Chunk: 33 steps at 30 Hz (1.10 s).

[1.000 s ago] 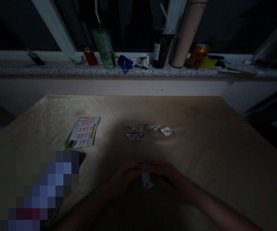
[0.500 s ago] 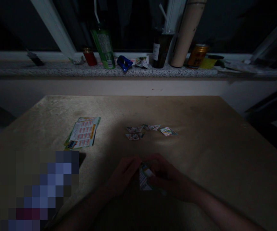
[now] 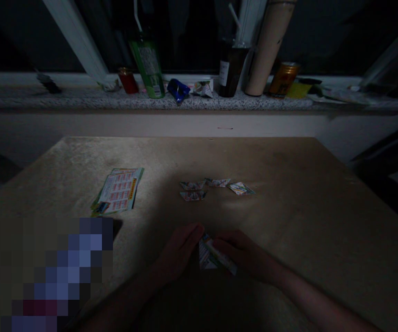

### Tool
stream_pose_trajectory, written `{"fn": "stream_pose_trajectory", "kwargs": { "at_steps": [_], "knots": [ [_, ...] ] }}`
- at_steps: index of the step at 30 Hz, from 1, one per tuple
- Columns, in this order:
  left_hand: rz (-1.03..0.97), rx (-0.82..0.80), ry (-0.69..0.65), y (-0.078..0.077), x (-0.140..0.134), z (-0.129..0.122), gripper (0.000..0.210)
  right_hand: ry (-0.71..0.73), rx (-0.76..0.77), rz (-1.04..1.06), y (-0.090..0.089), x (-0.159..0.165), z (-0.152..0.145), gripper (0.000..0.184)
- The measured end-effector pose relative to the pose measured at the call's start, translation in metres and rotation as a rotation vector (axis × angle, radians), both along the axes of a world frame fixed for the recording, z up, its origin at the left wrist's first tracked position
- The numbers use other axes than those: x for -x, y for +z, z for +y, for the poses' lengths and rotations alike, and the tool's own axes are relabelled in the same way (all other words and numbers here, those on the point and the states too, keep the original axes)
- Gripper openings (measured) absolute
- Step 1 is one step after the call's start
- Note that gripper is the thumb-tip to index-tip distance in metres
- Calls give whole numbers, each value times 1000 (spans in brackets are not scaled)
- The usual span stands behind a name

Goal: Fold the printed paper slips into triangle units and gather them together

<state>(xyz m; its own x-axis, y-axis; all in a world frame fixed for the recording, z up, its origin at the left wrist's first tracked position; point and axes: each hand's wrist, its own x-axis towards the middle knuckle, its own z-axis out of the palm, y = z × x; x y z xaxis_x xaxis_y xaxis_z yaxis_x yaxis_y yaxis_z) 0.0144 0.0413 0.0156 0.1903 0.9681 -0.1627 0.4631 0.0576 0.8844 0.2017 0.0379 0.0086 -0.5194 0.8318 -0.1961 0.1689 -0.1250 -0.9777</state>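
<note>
Between my hands, low over the table's near part, is a partly folded printed paper slip point(image 3: 219, 258) with a striped face and a slanting folded strip. My left hand point(image 3: 184, 244) pinches its upper left corner between thumb and fingers. On its right side, my right hand point(image 3: 235, 246) grips the slanting edge, fingers bent around it. Ahead of the hands lie several small folded paper pieces point(image 3: 193, 196), boat-like or diamond-shaped. To the left sits a stack of printed paper slips point(image 3: 119, 190) with red number blocks.
A wooden table point(image 3: 289, 212) stands against a granite window sill point(image 3: 192, 103). On the sill are a green bottle with a straw point(image 3: 150, 69), a dark cup point(image 3: 231, 71), an orange can point(image 3: 283, 79), a tall tube point(image 3: 268, 50) and a blue wrapper point(image 3: 178, 91). A pixelated patch covers the lower left.
My right hand has shifted its grip to the slip's right edge, its fingers now lying along it. More of the slanting folded strip shows. My left hand stays at the upper corner.
</note>
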Motion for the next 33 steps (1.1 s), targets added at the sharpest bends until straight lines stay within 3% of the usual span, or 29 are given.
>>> {"fn": "stream_pose_trajectory", "kwargs": {
  "at_steps": [5,10,20,33],
  "knots": [
    [-110,6,-63,4,-3,4,40,-18,-156,-80,7,3,0,32],
    [-146,103,-163,4,-5,5,39,23,-199,-86,15,4,2,35],
    [50,-137,-238,8,-11,8,35,24,-231,-114,6,0,11,33],
    [66,-253,-233,8,-12,3,35,122,-227,-87,9,-5,16,37]
  ]
}}
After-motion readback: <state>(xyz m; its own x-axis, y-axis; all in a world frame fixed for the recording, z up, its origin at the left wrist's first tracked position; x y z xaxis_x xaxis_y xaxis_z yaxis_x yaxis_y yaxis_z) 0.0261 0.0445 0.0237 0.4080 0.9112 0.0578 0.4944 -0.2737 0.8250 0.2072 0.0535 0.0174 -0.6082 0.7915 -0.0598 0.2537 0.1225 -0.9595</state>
